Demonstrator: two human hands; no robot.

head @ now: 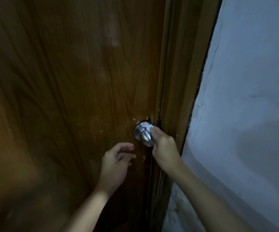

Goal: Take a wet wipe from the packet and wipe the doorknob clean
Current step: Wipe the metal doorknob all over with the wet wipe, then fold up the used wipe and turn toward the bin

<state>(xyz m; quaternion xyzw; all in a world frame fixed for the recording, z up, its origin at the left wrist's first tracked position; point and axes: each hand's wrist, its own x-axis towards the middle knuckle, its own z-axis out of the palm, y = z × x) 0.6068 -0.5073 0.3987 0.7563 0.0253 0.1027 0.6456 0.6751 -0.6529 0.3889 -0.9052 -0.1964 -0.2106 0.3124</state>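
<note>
Head view, dim light: my right hand is clenched around a white wet wipe and presses it against the metal doorknob, at the top right of its round base plate where the plate meets the door. The knob's silver body juts toward me, its keyhole end just beside my knuckles. My left hand hangs loose and empty to the left of the knob and a little nearer, fingers curled, apart from the knob; whether the fingertips brush the wood I cannot tell. The door fills the left and centre of the scene, a brown panel with a bold wood-grain pattern and a glossy finish that catches faint pale reflections. Small light scratches and chips mark the wood around the knob and down the door's right edge. To the right of the knob stands the brown door frame, running from near to far, with flecks of white along its outer edge. Beyond the frame, the right side is taken up by a pale bluish-white wall with a rough, uneven plaster surface, and shadows fall across its lower part.
</note>
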